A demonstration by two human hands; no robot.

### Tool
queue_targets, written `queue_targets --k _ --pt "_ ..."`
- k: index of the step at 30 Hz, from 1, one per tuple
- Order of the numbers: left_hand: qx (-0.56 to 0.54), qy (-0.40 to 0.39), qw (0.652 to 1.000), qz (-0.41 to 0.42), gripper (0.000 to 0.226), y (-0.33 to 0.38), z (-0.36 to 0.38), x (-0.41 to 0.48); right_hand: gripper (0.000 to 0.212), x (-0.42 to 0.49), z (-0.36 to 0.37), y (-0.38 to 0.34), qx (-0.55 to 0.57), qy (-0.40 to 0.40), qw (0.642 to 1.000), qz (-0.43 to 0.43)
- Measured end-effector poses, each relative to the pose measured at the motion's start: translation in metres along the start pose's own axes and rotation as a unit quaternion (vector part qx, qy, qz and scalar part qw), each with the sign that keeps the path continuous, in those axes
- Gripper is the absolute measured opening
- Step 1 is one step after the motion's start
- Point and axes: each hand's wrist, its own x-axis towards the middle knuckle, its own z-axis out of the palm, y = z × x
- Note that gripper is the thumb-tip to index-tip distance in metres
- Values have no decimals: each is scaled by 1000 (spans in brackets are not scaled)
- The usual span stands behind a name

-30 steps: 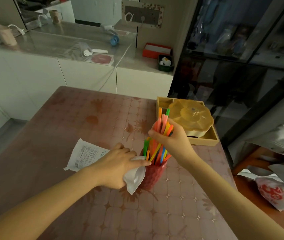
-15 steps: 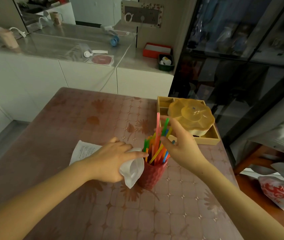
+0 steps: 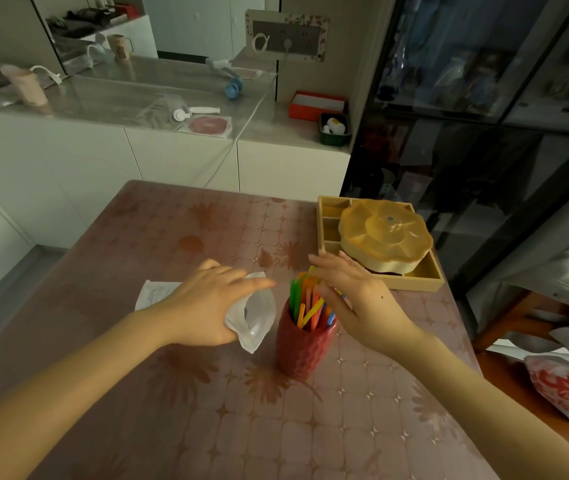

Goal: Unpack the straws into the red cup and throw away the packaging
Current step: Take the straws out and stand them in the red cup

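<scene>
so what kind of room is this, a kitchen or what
Most likely a home dining area beside a kitchen: a table under a flowery plastic cover, white counter cabinets with a mug behind, and a dark glass cabinet to the right.

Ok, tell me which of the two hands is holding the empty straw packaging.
The left hand: it grips the clear packaging left of the red cup. The right hand is open over the straws.
</scene>
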Motion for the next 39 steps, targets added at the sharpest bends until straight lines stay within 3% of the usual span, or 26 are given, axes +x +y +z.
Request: queue_targets --k 3,7,11,15,17,19,21,23,26,30,34,36,37,39 --pt "-5 22 1000 -8 79 -3 -2 0 50 -2 0 -5 -44 20 999 -8" --pt "-24 44 999 -18 85 -5 -6 2 63 -11 18 -5 -217 -103 970 -39" --pt "-19 61 998 -16 86 -1 -11 4 61 -11 17 -2 -198 -75 977 -19" --pt "-38 82 996 -15 91 2 -20 5 65 -11 22 -2 -278 -103 954 -44" --pt "-57 89 994 -22 100 6 -25 6 60 -8 20 -8 -183 -49 981 -35" --pt "-83 106 990 -43 108 10 -29 6 50 -2 7 -21 29 61 996 60" --pt "-109 128 983 -74 107 15 -38 6 37 5 -7 -33 242 148 939 195" --pt "-95 157 980 -74 100 16 -48 9 34 15 -18 -38 412 193 840 295" --pt "28 199 980 1 86 15 -65 23 36 31 -24 -40 573 193 695 389" --pt "202 218 951 87 92 26 -99 51 43 50 -20 -46 702 164 545 428" --pt "346 189 906 153 104 50 -125 85 47 70 -28 -48 827 119 400 376" --pt "367 177 902 141 114 58 -131 100 45 76 -33 -49 862 129 363 330" --pt "350 181 911 123 117 59 -135 106 46 78 -35 -47 865 145 369 308" --pt "279 207 935 78 119 57 -141 113 53 80 -38 -43 835 185 433 283"
